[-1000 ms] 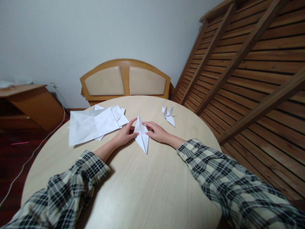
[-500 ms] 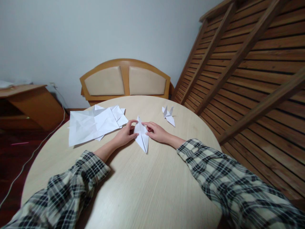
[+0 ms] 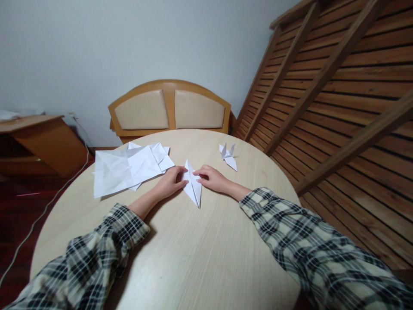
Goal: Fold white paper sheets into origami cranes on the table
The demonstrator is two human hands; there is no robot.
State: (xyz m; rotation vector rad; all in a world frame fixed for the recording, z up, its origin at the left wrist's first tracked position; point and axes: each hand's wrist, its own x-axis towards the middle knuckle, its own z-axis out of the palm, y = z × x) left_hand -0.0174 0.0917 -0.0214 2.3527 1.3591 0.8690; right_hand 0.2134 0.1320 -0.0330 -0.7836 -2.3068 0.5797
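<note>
A white paper folded into a long diamond [image 3: 192, 189] lies on the table between my hands, a split running down its lower half. My left hand [image 3: 171, 181] grips its left edge, thumb and fingers on the paper. On the other edge, my right hand [image 3: 213, 178] pinches the paper with curled fingers. Beyond my right hand stands a finished paper crane [image 3: 228, 156], wings raised and apart from both hands. Some fingertips are hidden behind the hands.
Creased white paper sheets [image 3: 119, 168] overlap at the left of the round wooden table [image 3: 206, 258]. Past the far edge is a padded headboard [image 3: 171, 107]. A slatted wooden frame [image 3: 338, 99] leans at the right, and a desk [image 3: 41, 142] stands at the left.
My left fingers have shifted slightly down the paper's edge, and my right fingers have curled in closer. The paper's top point sits a little lower. The crane and sheets stay put.
</note>
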